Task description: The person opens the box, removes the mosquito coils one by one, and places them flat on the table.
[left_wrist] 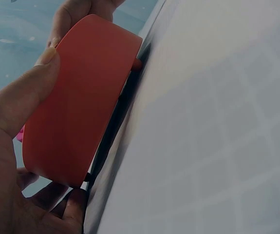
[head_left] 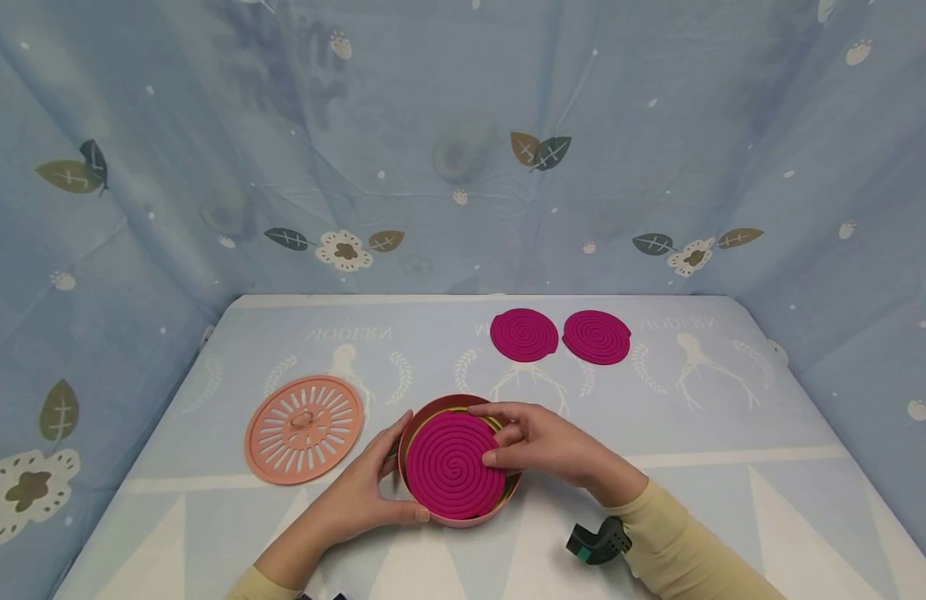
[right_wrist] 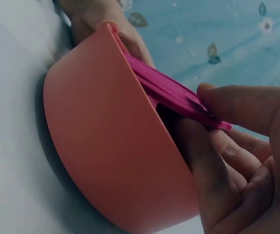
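A magenta mosquito coil (head_left: pixel 455 465) lies tilted in the mouth of a round coral-coloured mosquito coil box (head_left: pixel 463 523). My right hand (head_left: pixel 545 446) pinches the coil's right edge between thumb and fingers; in the right wrist view the raised coil (right_wrist: pixel 164 90) shows edge-on above the box wall (right_wrist: pixel 115 141). Around the left side of the box, my left hand (head_left: pixel 365 496) grips it, thumb at the near rim. The left wrist view shows the smooth box side (left_wrist: pixel 81 97) and small feet under it. A yellowish rim shows inside the box; what else lies under the coil is hidden.
The coral slotted lid (head_left: pixel 303 429) with a small ring lies flat left of the box. Two more magenta coils (head_left: pixel 524 335) lie side by side at the back of the patterned tablecloth (head_left: pixel 695 425). A dark wrist device (head_left: pixel 599 542) sits by the right sleeve.
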`<state>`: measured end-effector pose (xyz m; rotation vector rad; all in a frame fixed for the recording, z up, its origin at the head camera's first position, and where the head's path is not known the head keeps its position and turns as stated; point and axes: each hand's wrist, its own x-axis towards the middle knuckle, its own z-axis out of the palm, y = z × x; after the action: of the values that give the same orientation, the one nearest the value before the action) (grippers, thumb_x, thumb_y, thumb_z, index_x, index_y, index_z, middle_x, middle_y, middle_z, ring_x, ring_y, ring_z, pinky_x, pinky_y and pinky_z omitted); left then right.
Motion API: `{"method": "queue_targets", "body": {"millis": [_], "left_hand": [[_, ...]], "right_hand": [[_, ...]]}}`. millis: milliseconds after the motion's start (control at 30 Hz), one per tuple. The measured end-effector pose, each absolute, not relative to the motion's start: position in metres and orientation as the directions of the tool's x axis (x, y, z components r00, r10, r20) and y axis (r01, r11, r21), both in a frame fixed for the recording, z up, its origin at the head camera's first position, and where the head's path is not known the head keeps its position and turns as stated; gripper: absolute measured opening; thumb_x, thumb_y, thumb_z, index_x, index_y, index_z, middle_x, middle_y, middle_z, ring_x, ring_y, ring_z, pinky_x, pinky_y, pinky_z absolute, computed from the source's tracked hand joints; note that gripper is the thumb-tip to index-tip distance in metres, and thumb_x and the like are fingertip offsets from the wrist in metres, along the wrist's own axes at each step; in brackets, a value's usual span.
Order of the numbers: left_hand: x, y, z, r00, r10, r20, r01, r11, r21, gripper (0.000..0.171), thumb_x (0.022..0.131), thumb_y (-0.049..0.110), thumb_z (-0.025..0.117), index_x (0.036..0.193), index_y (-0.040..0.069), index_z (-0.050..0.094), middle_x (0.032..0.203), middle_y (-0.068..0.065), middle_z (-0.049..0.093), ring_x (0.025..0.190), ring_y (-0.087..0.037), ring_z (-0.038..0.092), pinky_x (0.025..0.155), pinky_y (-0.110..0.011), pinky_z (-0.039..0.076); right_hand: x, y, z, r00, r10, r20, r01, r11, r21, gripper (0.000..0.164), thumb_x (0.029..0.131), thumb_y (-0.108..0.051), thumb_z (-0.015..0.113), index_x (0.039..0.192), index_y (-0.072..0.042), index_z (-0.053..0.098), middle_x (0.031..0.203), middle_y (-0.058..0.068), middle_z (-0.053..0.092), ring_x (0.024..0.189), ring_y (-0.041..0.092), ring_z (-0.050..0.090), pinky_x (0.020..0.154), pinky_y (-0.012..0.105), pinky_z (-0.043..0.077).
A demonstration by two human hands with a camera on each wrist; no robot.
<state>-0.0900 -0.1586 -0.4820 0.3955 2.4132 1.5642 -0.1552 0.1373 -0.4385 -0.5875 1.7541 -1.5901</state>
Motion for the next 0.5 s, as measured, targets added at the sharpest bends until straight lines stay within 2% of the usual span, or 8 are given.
{"method": "queue_targets", "body": {"millis": [133, 300, 500], "left_hand": [[-0.0899, -0.1586, -0.4820, -0.936, 0.350, -0.046, 0.102, 0.392, 0.914, 0.123, 0.063, 0.044, 0.093, 0.159, 0.020, 0.020, 0.156, 0.004, 0.031, 0.137, -0.015, 0.041, 0.112, -0.031, 0.037], [-0.0902, -0.1581, -0.4805, -0.937, 0.341, -0.074, 0.072, 0.396, 0.915, 0.125, 0.061, 0.045, 0.094, 0.159, 0.022, 0.020, 0.156, 0.009, 0.031, 0.136, -0.009, 0.040, 0.112, -0.027, 0.036], [-0.0901, -0.1579, -0.4803, -0.937, 0.341, -0.078, 0.067, 0.393, 0.917, 0.125, 0.061, 0.045, 0.094, 0.159, 0.023, 0.020, 0.155, 0.010, 0.031, 0.135, -0.006, 0.040, 0.111, -0.026, 0.036]], "right_hand": [[-0.1541, 0.1364, -0.4381, -0.670, -0.718, -0.188, 0.095, 0.168, -0.981, 0.062, 0.089, -0.008, 0.073, 0.146, -0.012, 0.048, 0.091, 0.018, 0.072, 0.078, 0.022, 0.070, 0.077, 0.030, 0.059], [-0.1537, 0.1350, -0.4375, -0.686, -0.701, -0.195, 0.083, 0.190, -0.978, 0.066, 0.088, -0.008, 0.075, 0.148, -0.013, 0.046, 0.086, 0.017, 0.072, 0.075, 0.022, 0.069, 0.078, 0.030, 0.059], [-0.1523, 0.1338, -0.4350, -0.700, -0.686, -0.196, 0.087, 0.191, -0.978, 0.067, 0.088, -0.008, 0.075, 0.148, -0.013, 0.045, 0.088, 0.016, 0.073, 0.078, 0.026, 0.071, 0.079, 0.032, 0.059]]}}
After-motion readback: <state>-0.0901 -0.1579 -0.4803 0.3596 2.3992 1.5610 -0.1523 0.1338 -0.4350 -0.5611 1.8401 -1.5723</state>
